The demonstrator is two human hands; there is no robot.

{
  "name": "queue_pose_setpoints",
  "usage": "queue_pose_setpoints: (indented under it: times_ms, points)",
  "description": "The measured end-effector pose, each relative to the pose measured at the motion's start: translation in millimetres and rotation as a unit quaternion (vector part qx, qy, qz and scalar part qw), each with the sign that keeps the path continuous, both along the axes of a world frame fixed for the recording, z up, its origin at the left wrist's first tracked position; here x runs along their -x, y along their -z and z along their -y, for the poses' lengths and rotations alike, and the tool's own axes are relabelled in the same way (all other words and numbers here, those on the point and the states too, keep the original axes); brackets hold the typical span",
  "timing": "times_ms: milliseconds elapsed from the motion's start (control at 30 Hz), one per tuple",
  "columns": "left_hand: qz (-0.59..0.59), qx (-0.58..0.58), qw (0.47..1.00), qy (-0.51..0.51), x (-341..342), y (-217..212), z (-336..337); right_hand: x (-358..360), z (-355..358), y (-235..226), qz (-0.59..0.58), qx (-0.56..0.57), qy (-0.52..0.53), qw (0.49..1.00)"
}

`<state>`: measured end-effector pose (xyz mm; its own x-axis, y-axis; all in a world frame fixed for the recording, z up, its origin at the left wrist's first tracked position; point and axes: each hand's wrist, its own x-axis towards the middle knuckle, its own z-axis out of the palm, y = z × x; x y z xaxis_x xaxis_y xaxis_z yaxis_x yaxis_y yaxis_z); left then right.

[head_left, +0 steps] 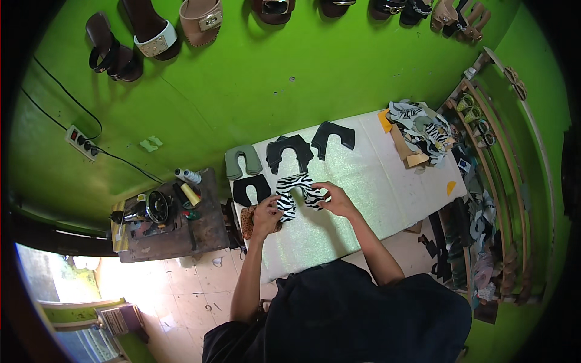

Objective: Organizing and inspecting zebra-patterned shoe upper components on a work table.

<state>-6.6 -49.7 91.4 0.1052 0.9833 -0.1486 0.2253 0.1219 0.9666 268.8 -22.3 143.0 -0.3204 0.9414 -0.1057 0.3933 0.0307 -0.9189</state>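
Note:
Between my two hands is a U-shaped zebra-print shoe upper piece (pixel 295 181), black and white, held by its two ends above a white-covered table. The fingers of my left hand (pixel 266 218) pinch its left end, and my right hand (pixel 338 201) grips the right end. Partly hidden under my left hand lies a brown spotted piece (pixel 247 222). Just beyond it rests a black U-shaped piece (pixel 258 185), with a stack of grey-green U-shaped pieces (pixel 235 163) behind. Two groups of black U-shaped pieces, one in the middle (pixel 278 151) and one farther right (pixel 327 134), lie near the wall.
Scraps (pixel 417 130) are heaped at the table's far right corner. A yellow scrap (pixel 451 188) lies near its right edge. To the left stands a sewing machine (pixel 145 209) on a worn wooden table (pixel 206 233). Wooden racks (pixel 508 163) line the right wall; sandals (pixel 157 39) hang above.

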Motion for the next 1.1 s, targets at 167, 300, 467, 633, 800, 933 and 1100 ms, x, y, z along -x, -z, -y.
queue_pose_setpoints:
  times_ms: [167, 300, 467, 633, 800, 933, 1100]
  points:
    - [-0.003, 0.006, 1.000, 0.001, 5.7, 1.3, -24.3, 9.9, -19.5, 17.3, 0.000, -0.026, 0.021, 0.999]
    - [-0.034, 0.008, 0.999, -0.004, 8.2, 11.1, -43.4, 16.2, -37.3, 23.5, 0.008, 0.038, 0.035, 0.999]
    - [-0.038, 0.034, 0.999, -0.001, 6.5, 34.2, -60.3, 14.9, -53.7, 56.1, -0.006, 0.046, 0.045, 0.998]
    - [-0.062, 0.029, 0.998, 0.000, 0.7, 59.0, -68.1, 13.4, -62.5, 77.5, 0.031, 0.098, 0.047, 0.994]
    - [-0.086, 0.040, 0.995, -0.002, -4.6, 82.6, -73.2, 11.1, -66.8, 109.0, 0.011, 0.094, 0.047, 0.994]
    - [-0.149, 0.012, 0.989, 0.009, -3.8, 94.2, -71.4, 17.2, -67.2, 112.4, 0.058, 0.079, 0.032, 0.995]
    - [-0.195, -0.022, 0.981, 0.010, -10.5, 91.2, -70.5, 15.3, -65.1, 120.1, 0.110, 0.051, 0.022, 0.992]
